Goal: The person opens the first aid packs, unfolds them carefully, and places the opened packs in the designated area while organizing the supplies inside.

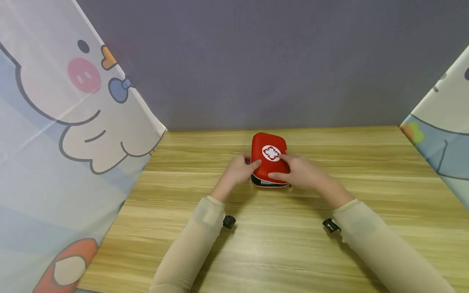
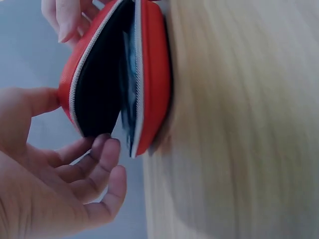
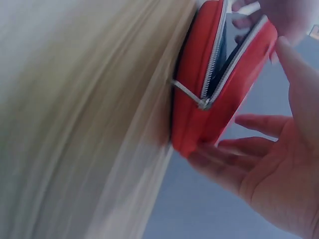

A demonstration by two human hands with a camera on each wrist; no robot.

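A red first-aid case [image 1: 259, 146] with a white cross emblem lies on the table, its zipper undone along the near side and its lid slightly raised. Through the gap show a black lining [image 2: 97, 89] and something bluish inside, mostly hidden. My left hand [image 1: 239, 169] pinches the lid at its left edge, thumb on top and fingertips at the rim. Across from it, my right hand [image 1: 304, 171] rests fairly straight fingers on the lid, with the thumb near the front edge. The zipper slider [image 3: 203, 103] sits on the case's right side, its pull hanging toward the table.
The case stands toward the back of the wood-grain table [image 1: 278, 244], near a grey panel [image 1: 249, 65]. Cartoon-printed cloth [image 1: 40, 134] hangs along the left, with more at the right. Small black cameras [image 1: 229, 221] stick out beneath both sleeves.
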